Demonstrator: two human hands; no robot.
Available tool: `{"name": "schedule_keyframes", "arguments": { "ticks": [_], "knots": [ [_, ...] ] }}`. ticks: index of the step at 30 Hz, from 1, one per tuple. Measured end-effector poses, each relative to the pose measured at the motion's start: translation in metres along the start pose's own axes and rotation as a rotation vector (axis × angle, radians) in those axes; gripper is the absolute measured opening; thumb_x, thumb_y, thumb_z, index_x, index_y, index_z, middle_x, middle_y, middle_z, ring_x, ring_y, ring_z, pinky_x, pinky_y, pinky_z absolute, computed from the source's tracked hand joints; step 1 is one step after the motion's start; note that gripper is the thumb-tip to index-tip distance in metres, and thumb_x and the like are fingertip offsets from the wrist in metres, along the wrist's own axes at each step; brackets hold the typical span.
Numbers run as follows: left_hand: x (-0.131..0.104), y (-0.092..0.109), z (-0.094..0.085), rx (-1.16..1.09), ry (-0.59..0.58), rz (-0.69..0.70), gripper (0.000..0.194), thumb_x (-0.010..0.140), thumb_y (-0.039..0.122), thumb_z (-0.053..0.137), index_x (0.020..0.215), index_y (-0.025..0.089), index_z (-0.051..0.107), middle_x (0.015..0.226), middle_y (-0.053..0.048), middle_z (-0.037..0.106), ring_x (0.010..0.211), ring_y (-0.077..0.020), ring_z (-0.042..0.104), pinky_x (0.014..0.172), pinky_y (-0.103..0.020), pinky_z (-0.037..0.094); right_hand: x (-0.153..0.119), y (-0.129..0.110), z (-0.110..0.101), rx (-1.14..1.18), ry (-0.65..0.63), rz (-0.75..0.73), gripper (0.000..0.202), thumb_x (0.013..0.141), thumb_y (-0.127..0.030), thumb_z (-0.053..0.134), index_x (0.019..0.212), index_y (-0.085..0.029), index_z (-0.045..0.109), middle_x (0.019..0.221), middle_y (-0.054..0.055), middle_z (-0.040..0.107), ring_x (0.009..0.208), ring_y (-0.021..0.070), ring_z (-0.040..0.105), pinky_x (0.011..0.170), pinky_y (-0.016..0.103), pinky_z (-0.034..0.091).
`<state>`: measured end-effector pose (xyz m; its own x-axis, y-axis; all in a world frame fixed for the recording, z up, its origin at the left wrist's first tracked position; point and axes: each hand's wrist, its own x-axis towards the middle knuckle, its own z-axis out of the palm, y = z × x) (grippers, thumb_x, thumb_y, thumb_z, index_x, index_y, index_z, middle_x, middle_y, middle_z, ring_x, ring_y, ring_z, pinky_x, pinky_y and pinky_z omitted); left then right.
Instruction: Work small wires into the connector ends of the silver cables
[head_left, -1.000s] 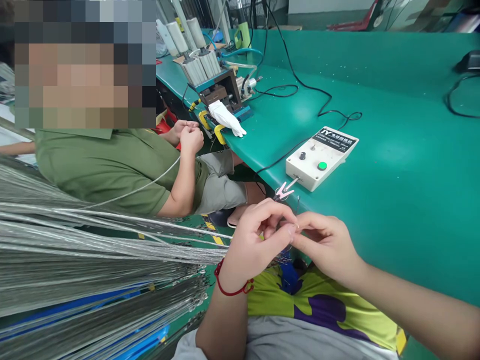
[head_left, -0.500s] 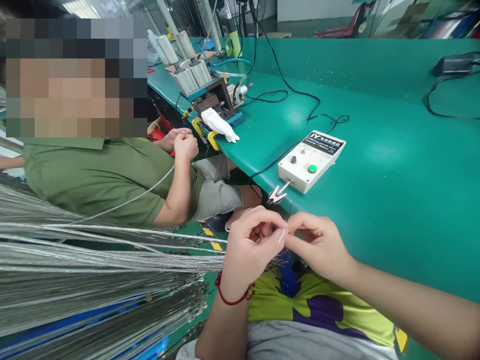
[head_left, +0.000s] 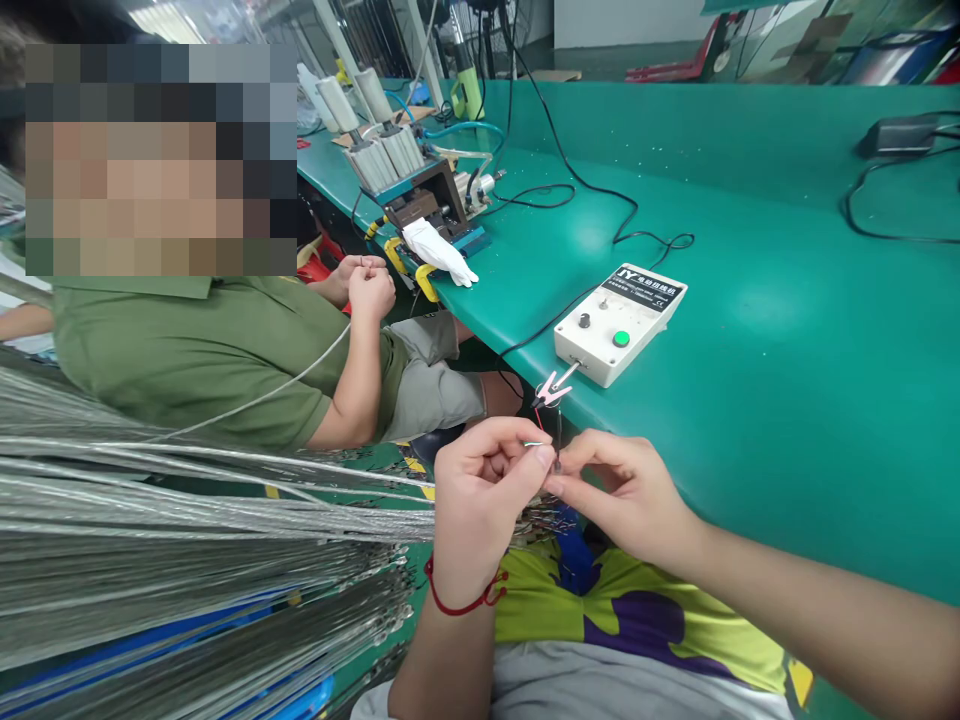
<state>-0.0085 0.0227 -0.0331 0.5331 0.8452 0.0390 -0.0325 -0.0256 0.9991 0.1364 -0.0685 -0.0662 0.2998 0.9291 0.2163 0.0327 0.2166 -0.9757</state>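
Observation:
Between thumb and forefinger, my left hand (head_left: 487, 490) pinches the end of a grey cable. A thin green and white wire (head_left: 534, 443) pokes out over its thumb, and a red wire (head_left: 539, 419) rises beside the fingertips. My right hand (head_left: 626, 490) is closed in a pinch right beside it, on a dark thin wire (head_left: 557, 458); the very tips overlap and hide some of the strands. Just above both hands is a pink clip (head_left: 553, 390) with dark tips, fixed to the shaft of a white control box (head_left: 619, 325) with a green button.
Many grey cables (head_left: 225, 500) run in from the left. A co-worker in a green shirt (head_left: 202, 360) sits there, holding a cable. On the green table (head_left: 787, 400) stand a machine with cylinders (head_left: 420, 180), a white glove (head_left: 439, 252) and a black adapter (head_left: 900, 137).
Both hands have shifted slightly left, and their fingertips have moved a little apart. Red and dark wires now show between the fingers and the clip.

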Motion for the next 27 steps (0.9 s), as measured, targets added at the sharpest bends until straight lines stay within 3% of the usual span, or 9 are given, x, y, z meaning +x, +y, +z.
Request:
{"name": "schedule_keyframes", "arguments": {
  "ticks": [7, 12, 18, 22, 27],
  "knots": [
    [0.004, 0.003, -0.001, -0.156, 0.066, 0.006, 0.005, 0.088, 0.024, 0.086, 0.091, 0.023, 0.083, 0.062, 0.004, 0.062, 0.051, -0.0063, 0.046, 0.048, -0.016, 0.039, 0.002, 0.001, 0.001, 0.063, -0.041, 0.034, 0.02, 0.096, -0.032, 0.079, 0.084, -0.021, 0.069, 0.076, 0.001, 0.072, 0.069, 0.015, 0.061, 0.065, 0.029, 0.047],
    [0.011, 0.007, 0.003, -0.278, 0.044, 0.009, 0.004, 0.089, 0.022, 0.084, 0.09, 0.021, 0.081, 0.066, 0.004, 0.065, 0.048, -0.0038, 0.046, 0.046, -0.014, 0.04, 0.006, 0.0, 0.001, 0.217, -0.082, 0.107, 0.015, 0.1, -0.035, 0.075, 0.097, -0.02, 0.075, 0.086, 0.003, 0.076, 0.073, 0.0148, 0.065, 0.065, 0.027, 0.049],
    [0.016, 0.005, -0.001, -0.093, -0.143, 0.092, 0.005, 0.1, 0.022, 0.074, 0.104, 0.024, 0.078, 0.076, 0.002, 0.07, 0.06, -0.0087, 0.063, 0.058, -0.019, 0.052, 0.009, 0.001, 0.002, 0.309, -0.113, 0.098, 0.015, 0.104, -0.034, 0.07, 0.1, -0.02, 0.075, 0.09, 0.003, 0.076, 0.077, 0.0144, 0.066, 0.07, 0.027, 0.052],
    [0.017, 0.002, -0.001, 0.045, -0.156, 0.178, 0.01, 0.102, 0.021, 0.072, 0.11, 0.026, 0.076, 0.077, 0.004, 0.066, 0.06, -0.0082, 0.062, 0.057, -0.018, 0.051, 0.008, 0.004, 0.001, 0.29, -0.108, 0.111, 0.017, 0.102, -0.036, 0.072, 0.099, -0.019, 0.075, 0.091, 0.004, 0.076, 0.08, 0.0158, 0.066, 0.072, 0.028, 0.051],
    [0.016, 0.005, 0.001, 0.027, -0.107, 0.215, 0.033, 0.102, 0.02, 0.071, 0.131, 0.033, 0.067, 0.087, 0.005, 0.06, 0.063, -0.0076, 0.064, 0.057, -0.017, 0.051, 0.008, 0.004, 0.001, 0.299, -0.091, 0.125, 0.025, 0.102, -0.043, 0.071, 0.096, -0.019, 0.074, 0.082, 0.003, 0.069, 0.073, 0.015, 0.058, 0.066, 0.028, 0.047]
  ]
}}
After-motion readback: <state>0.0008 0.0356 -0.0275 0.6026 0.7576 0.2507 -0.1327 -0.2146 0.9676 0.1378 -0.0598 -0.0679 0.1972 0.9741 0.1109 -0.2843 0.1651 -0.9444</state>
